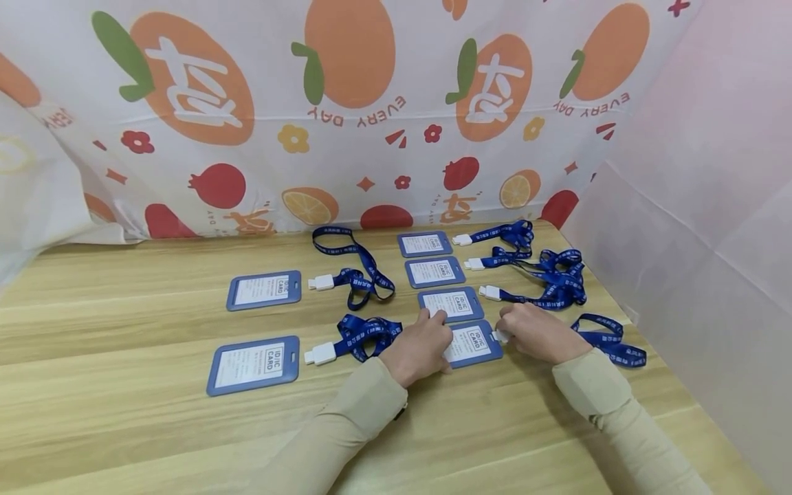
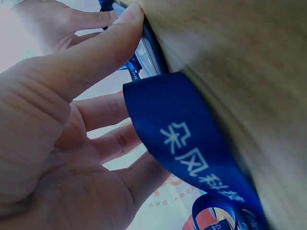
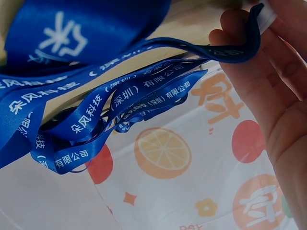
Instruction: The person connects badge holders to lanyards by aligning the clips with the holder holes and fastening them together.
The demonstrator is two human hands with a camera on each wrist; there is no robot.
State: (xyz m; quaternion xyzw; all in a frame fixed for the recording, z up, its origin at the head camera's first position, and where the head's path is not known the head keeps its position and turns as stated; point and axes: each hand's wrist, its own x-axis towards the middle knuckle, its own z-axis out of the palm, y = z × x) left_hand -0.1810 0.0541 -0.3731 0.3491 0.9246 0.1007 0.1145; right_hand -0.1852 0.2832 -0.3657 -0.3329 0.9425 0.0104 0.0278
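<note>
**Left grip on a holder, right grip on a clip**

Your left grip is clamped by thumb and fingers on the edges of a blue-framed, rectangular plastic card holder. It lies flat on the pale wood-grain surface, nearest you in the group of four towards the right edge. Your right grip pinches a small white plastic clip at that holder's slotted end; your fingers hide whether the two are joined. Its shiny blue ribbon lanyard with white lettering trails towards the right edge.

Judging by how things lie, five sets look laid out. Three more blue-framed holders run from yours towards the far edge, their white clips at the slotted ends; touching or apart, you can't tell. Closer to the left edge, two matching holders have white clips just beside them, with a gap showing. You can see no clip clearly hooked through a slot, so what remains, I judge, is at least settling the set under your hands.
</note>
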